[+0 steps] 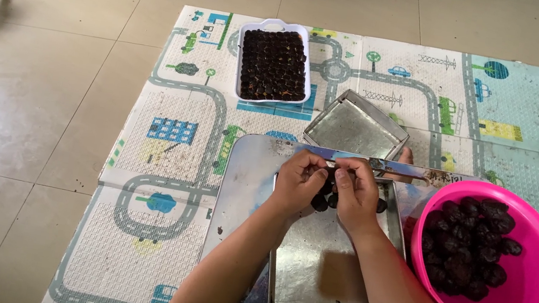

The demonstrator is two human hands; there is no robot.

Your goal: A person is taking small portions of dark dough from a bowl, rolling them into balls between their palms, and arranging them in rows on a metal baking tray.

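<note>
Dark fruit [327, 181] between left hand [299, 179] and right hand [357, 192], above metal tray [320, 266]

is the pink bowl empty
No, the pink bowl holds a heap of dark fruits on its left side.
</note>
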